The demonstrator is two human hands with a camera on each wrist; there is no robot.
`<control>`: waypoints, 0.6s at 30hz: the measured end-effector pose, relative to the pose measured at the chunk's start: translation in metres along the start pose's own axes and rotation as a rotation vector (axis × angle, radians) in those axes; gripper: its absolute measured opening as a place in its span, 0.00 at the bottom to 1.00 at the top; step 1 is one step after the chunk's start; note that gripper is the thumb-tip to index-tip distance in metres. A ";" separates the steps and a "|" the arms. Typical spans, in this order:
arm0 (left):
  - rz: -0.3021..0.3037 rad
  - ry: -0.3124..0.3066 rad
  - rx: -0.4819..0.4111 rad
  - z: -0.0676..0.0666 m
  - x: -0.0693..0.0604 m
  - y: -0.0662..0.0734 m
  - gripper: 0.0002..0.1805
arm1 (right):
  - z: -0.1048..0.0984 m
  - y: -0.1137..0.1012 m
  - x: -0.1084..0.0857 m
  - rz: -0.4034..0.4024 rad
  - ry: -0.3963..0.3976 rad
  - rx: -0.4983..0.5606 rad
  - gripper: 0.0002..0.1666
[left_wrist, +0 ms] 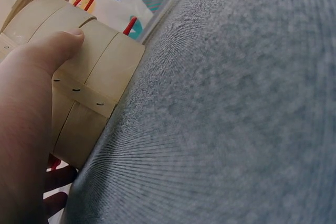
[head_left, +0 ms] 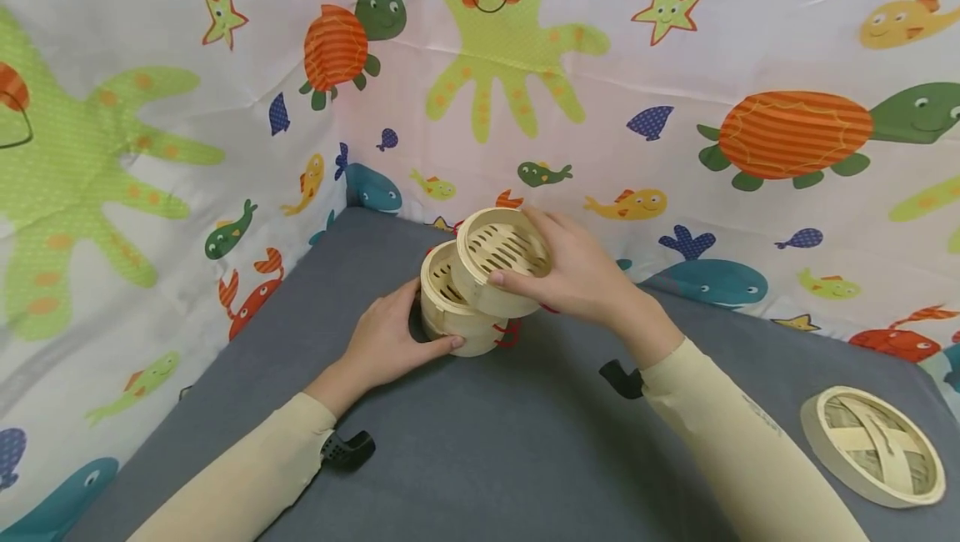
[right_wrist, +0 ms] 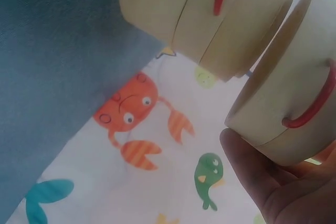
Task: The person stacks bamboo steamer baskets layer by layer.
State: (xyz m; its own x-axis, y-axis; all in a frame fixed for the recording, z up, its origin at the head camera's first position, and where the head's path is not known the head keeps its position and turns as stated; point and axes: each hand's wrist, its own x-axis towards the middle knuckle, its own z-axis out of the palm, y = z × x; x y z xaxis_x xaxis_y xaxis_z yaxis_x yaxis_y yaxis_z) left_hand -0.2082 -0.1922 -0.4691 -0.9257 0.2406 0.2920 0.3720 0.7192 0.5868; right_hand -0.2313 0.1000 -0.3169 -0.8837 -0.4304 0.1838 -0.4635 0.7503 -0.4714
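My left hand [head_left: 386, 338] holds the lower bamboo steamer baskets [head_left: 453, 321] on the dark grey surface, thumb along the front. Red loops stick out from their sides, and a seam between tiers shows in the right wrist view. Above and to the right, my right hand [head_left: 581, 267] grips another bamboo steamer basket [head_left: 501, 250] by its rim and side, tilted, its slotted floor facing up. In the right wrist view this raised basket [right_wrist: 294, 87] stands slightly apart from the lower baskets [right_wrist: 210, 19]. The right hand's far fingers are hidden behind it in the head view.
A round woven bamboo lid [head_left: 873, 446] lies at the far right of the grey surface [head_left: 510, 450]. A curtain [head_left: 540, 167] printed with sea animals borders the back and left. Black straps with dark pieces [head_left: 348, 450] sit at both wrists.
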 end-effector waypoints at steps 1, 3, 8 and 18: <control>0.001 0.002 0.002 0.000 0.000 0.000 0.63 | 0.001 -0.001 0.001 -0.001 0.000 -0.002 0.69; 0.002 0.000 0.003 0.000 0.000 0.000 0.63 | 0.002 -0.004 0.004 -0.004 -0.001 -0.010 0.68; -0.001 -0.010 0.003 0.002 0.001 0.002 0.63 | 0.006 -0.008 0.010 -0.001 -0.022 -0.013 0.68; -0.001 -0.011 0.009 -0.001 0.001 0.001 0.64 | 0.011 -0.018 0.021 0.005 -0.060 -0.018 0.73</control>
State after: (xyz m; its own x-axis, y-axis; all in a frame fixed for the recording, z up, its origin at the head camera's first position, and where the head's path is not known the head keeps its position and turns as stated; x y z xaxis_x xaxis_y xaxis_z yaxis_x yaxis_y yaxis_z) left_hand -0.2083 -0.1916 -0.4676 -0.9266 0.2475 0.2831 0.3709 0.7251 0.5803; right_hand -0.2406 0.0722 -0.3145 -0.8808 -0.4557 0.1287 -0.4605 0.7611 -0.4569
